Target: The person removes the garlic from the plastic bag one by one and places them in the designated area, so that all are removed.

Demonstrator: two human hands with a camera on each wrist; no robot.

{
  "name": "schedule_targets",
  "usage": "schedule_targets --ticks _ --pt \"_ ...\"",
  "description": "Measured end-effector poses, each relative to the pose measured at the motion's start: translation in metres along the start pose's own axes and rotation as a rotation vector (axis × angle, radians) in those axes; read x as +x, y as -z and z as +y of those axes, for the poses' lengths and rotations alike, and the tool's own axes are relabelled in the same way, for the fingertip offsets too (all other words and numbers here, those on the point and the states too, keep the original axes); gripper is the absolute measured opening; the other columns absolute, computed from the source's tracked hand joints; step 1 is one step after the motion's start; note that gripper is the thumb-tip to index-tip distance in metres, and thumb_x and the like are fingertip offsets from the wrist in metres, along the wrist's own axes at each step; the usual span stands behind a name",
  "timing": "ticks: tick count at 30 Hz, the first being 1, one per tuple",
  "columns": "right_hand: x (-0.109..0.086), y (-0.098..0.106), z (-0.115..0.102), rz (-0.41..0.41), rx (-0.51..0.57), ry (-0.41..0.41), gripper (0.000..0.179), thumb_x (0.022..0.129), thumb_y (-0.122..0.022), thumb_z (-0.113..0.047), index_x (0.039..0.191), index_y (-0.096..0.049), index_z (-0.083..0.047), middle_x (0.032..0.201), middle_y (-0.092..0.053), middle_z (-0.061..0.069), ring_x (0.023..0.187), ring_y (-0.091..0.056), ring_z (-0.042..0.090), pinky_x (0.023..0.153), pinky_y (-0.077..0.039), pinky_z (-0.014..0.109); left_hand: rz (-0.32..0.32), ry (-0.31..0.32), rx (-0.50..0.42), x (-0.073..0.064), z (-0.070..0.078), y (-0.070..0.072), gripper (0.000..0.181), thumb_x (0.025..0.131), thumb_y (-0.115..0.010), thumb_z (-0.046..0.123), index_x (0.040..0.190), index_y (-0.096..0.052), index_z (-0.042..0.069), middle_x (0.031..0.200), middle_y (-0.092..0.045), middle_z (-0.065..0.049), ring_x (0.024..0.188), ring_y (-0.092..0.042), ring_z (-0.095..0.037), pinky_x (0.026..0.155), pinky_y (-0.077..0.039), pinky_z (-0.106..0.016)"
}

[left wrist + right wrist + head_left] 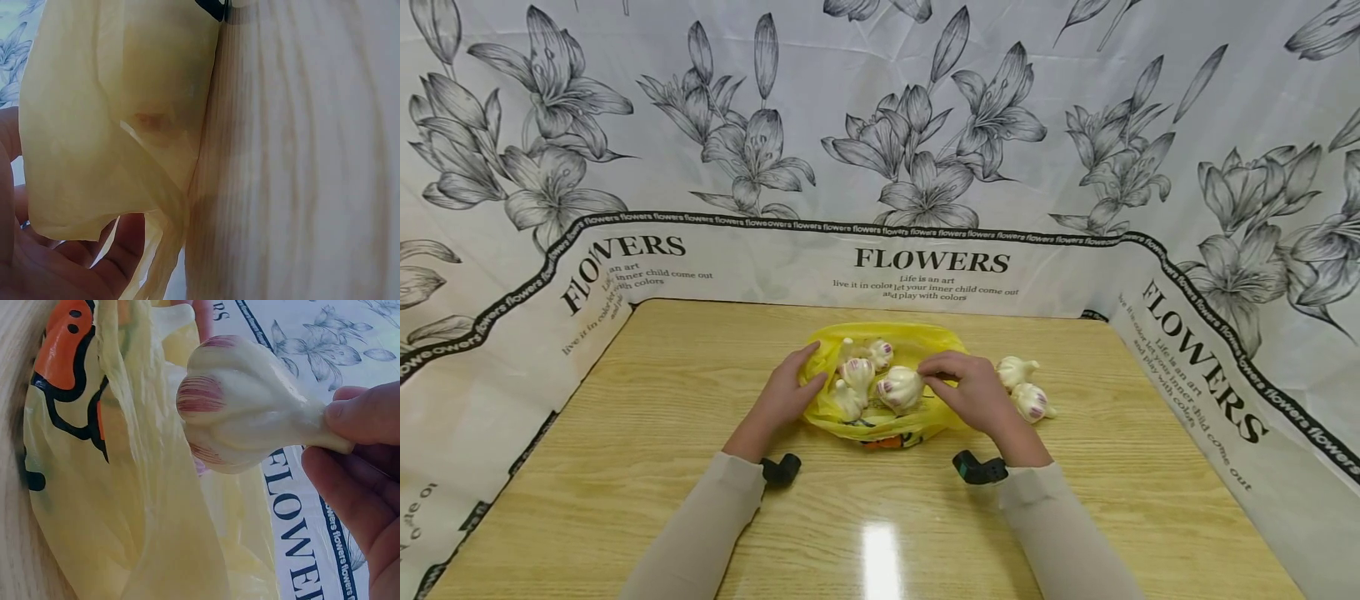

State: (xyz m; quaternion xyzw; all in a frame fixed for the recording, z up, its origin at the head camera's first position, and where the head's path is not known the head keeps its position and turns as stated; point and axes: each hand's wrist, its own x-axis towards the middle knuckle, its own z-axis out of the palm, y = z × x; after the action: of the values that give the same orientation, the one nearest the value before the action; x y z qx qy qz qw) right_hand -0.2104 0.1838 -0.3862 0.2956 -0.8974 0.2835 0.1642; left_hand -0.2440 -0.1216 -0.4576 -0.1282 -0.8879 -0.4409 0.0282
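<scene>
A yellow plastic bag point(936, 337) lies spread on the table with its mouth facing up. Several garlic bulbs point(857, 372), white with purple streaks, sit inside it. My left hand point(784, 387) grips the bag's left edge; in the left wrist view its fingers point(128, 247) curl at the yellow plastic point(81, 156). With thumb and fingertips, my right hand point(976, 390) pinches one garlic bulb point(234, 406) by its stem, over the right part of the bag's mouth. That bulb's rounded end points toward the bag.
Two more garlic bulbs, one behind point(1015, 371) and one in front point(1032, 402), lie on the wooden table point(662, 417) right of the bag. White cloth point(760, 267) printed with flowers and lettering walls the table at the back and sides.
</scene>
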Motion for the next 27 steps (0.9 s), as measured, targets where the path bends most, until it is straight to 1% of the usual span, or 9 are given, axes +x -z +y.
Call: schedule_targets --ticks 8,16,19,22,24,27 --pt "-0.005 0.008 0.012 0.087 0.063 -0.065 0.015 0.088 -0.07 -0.013 0.102 -0.075 -0.014 0.108 -0.071 0.002 0.093 -0.069 0.018 0.078 -0.058 0.034 -0.001 0.018 0.005 0.001 0.0 -0.001 0.062 0.098 -0.056 0.03 0.152 -0.032 0.012 0.152 -0.036 -0.018 0.142 -0.034 -0.037 0.115 -0.03 -0.053" --pt "-0.011 0.019 0.024 0.165 0.079 -0.1 0.015 0.088 -0.07 -0.01 0.102 -0.075 -0.011 0.108 -0.071 0.006 0.093 -0.069 0.021 0.078 -0.058 0.032 -0.004 0.04 -0.004 0.0 0.001 -0.001 0.062 0.098 -0.056 0.031 0.152 -0.032 0.013 0.153 -0.036 -0.017 0.143 -0.033 -0.036 0.116 -0.028 -0.052" --pt "-0.013 0.026 0.028 0.176 0.098 -0.131 0.015 0.089 -0.068 -0.01 0.103 -0.075 -0.01 0.109 -0.071 0.006 0.096 -0.068 0.022 0.08 -0.057 0.027 -0.006 0.043 -0.005 0.001 0.001 0.0 0.062 0.098 -0.056 0.031 0.152 -0.032 0.013 0.154 -0.035 -0.017 0.143 -0.032 -0.036 0.116 -0.028 -0.052" --pt "-0.015 0.032 0.032 0.185 0.124 -0.175 0.015 0.09 -0.068 -0.012 0.104 -0.074 -0.011 0.111 -0.07 0.005 0.099 -0.068 0.021 0.081 -0.054 0.016 -0.006 0.037 -0.003 0.001 0.001 0.0 0.062 0.098 -0.056 0.03 0.152 -0.032 0.012 0.154 -0.035 -0.018 0.143 -0.032 -0.037 0.116 -0.028 -0.053" --pt "-0.016 0.035 0.034 0.202 0.124 -0.184 0.015 0.09 -0.068 -0.012 0.104 -0.074 -0.01 0.112 -0.07 0.005 0.099 -0.067 0.019 0.081 -0.051 0.01 -0.004 0.03 0.001 0.001 0.001 0.0 0.062 0.098 -0.056 0.029 0.152 -0.032 0.012 0.154 -0.035 -0.018 0.143 -0.032 -0.037 0.116 -0.028 -0.053" --pt "-0.019 0.04 0.038 0.226 0.117 -0.197 0.015 0.09 -0.068 -0.012 0.103 -0.075 -0.009 0.111 -0.071 0.005 0.095 -0.065 0.001 0.078 -0.048 0.004 -0.006 0.026 -0.002 0.001 -0.001 -0.001 0.062 0.098 -0.056 0.028 0.152 -0.032 0.011 0.154 -0.035 -0.019 0.143 -0.032 -0.038 0.116 -0.028 -0.053"
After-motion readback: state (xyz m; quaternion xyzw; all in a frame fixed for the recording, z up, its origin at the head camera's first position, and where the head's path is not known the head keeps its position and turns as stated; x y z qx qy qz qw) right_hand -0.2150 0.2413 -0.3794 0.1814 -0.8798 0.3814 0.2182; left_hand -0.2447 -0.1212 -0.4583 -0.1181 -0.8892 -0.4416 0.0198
